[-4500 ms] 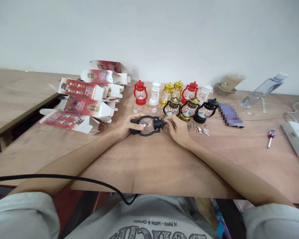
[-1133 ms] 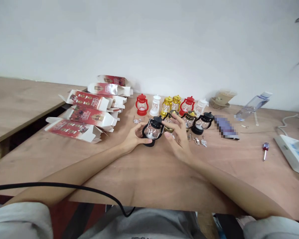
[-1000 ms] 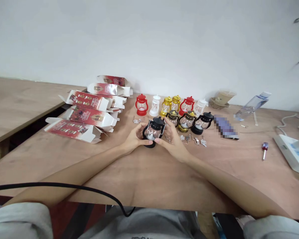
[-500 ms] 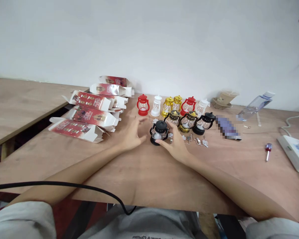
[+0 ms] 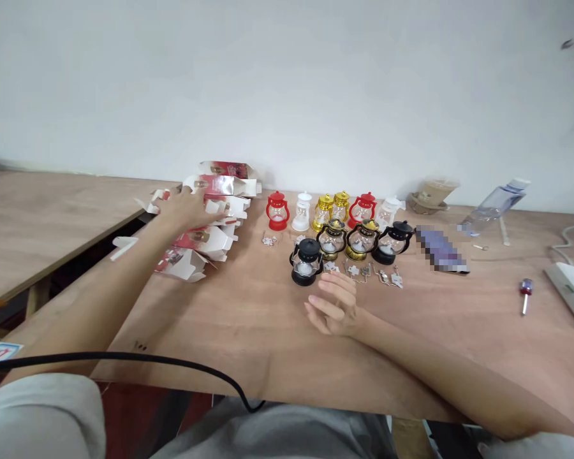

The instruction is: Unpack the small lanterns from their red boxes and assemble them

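My left hand [image 5: 184,209], fingers spread, reaches over several red and white cardboard boxes [image 5: 215,185] with open flaps; whether it touches one I cannot tell. Just in front of a small black lantern [image 5: 306,264], my right hand [image 5: 335,303] hovers with loosely curled fingers apart and nothing in them. The black lantern stands upright by itself. Behind it are two black-and-gold lanterns [image 5: 362,242] and another black lantern [image 5: 393,242]. A further row holds red lanterns [image 5: 277,211], white ones [image 5: 301,213] and gold ones [image 5: 323,213]. Bent wire pieces with small parts [image 5: 354,271] lie before them.
To the right are a pixelated phone [image 5: 442,250], a tilted clear bottle [image 5: 497,204], a lidded cup [image 5: 435,191] and a screwdriver [image 5: 525,294]. A white device [image 5: 571,293] sits at the right edge. A black cable [image 5: 162,359] crosses near me. The left table stands beyond a gap.
My left hand has moved left from beside the black lantern to above the boxes. My right hand has let go of the lantern and drawn back toward me.
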The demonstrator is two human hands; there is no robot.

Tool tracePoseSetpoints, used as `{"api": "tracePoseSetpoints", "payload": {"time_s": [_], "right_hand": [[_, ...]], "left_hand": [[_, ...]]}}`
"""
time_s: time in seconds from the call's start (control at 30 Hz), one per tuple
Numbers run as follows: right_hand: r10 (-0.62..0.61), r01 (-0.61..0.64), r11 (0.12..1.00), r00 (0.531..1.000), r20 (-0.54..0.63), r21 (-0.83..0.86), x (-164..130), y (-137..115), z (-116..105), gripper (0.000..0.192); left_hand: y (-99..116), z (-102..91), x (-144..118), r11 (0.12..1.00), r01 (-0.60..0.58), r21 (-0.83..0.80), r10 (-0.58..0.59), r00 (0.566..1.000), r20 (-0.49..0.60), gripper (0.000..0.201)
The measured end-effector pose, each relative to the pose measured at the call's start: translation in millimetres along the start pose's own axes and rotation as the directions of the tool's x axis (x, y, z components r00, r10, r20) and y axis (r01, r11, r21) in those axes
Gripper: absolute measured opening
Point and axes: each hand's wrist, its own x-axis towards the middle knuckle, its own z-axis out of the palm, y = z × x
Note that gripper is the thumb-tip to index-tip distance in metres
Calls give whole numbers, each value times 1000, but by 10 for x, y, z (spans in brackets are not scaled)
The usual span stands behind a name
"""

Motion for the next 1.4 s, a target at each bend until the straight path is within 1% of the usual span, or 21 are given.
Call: {"api": "tracePoseSetpoints", "payload": {"time_s": [0.07, 0.1, 0.2, 0.27, 0.33, 0.4, 0.5, 0.6, 0.7, 0.77, 0.87, 0.93, 0.97, 1.0, 1.07, 1.13, 1.2, 1.23, 1.3, 1.37, 1.4], "right_hand": [[-3, 3, 1000, 1000, 6, -28, -9, 1, -3, 33], [-2, 2, 999, 1000, 11, -36, -17, 4, -6, 34], [-12, 13, 999, 999, 33, -34, -50, 15, -11, 37], [-22, 22, 1000, 999, 34, -15, -75, 21, -9, 36], [-20, 20, 1000, 999, 35, -2, -97, 24, -3, 35], [-17, 17, 1000, 999, 37, 6, -106, 21, 3, 38], [46, -46, 998, 999, -2, 35, -37, 0, -4, 47], [213, -209, 975, 976, -50, 80, 206, -22, -45, 55], [436, -422, 884, 899, -32, 202, 606, 17, -91, 51], [558, -565, 775, 822, 113, 285, 888, 101, -94, 45], [654, -707, 667, 707, 268, 236, 1202, 298, -36, 54], [683, -752, 631, 654, 324, 190, 1296, 435, 31, 59], [695, -772, 609, 630, 346, 180, 1310, 493, 65, 57], [709, -792, 582, 604, 363, 182, 1304, 542, 96, 51], [741, -829, 522, 557, 374, 200, 1255, 609, 141, 32], [779, -856, 473, 516, 356, 206, 1186, 649, 155, 15], [822, -883, 420, 468, 326, 209, 1135, 686, 137, 6], [837, -895, 381, 440, 324, 231, 1123, 708, 115, 4], [837, -904, 279, 394, 381, 323, 1127, 758, 52, 4], [789, -894, 176, 378, 485, 412, 1160, 805, -29, 8], [759, -890, 141, 379, 530, 433, 1179, 824, -69, 11]], "left_hand": [[98, 95, -6, 983, 114, 145, -112, 994, -22, 85], [152, 131, -15, 966, 147, 212, -133, 988, -80, 83], [272, 183, -57, 947, 152, 284, -83, 967, -241, 66], [302, 166, -76, 942, 152, 300, -74, 964, -256, 50], [311, 110, -79, 936, 167, 308, -99, 969, -226, 39], [323, 16, -79, 935, 179, 305, -113, 968, -223, 35], [376, -174, -120, 947, 185, 261, -86, 933, -351, 36], [469, -353, -239, 963, 114, 244, 27, 860, -510, 39], [600, -421, -381, 963, -42, 266, 204, 756, -622, 32], [710, -380, -444, 954, -176, 241, 294, 699, -652, 23], [887, -224, -456, 894, -428, 131, 407, 655, -636, 14], [989, -93, -423, 814, -579, 41, 477, 627, -616, 12], [1030, -28, -402, 772, -636, -8, 501, 617, -607, 11], [1064, 35, -381, 732, -679, -58, 519, 611, -598, 10], [1109, 150, -353, 661, -734, -159, 556, 621, -553, 9], [1134, 241, -348, 610, -754, -243, 592, 637, -493, 8], [1152, 292, -365, 587, -755, -293, 597, 648, -473, 8], [1163, 299, -379, 584, -752, -305, 580, 649, -492, 8], [1188, 273, -407, 585, -746, -317, 511, 643, -570, 9], [1213, 209, -423, 580, -735, -352, 410, 636, -654, 12], [1222, 169, -421, 569, -725, -388, 357, 643, -677, 15]]}}
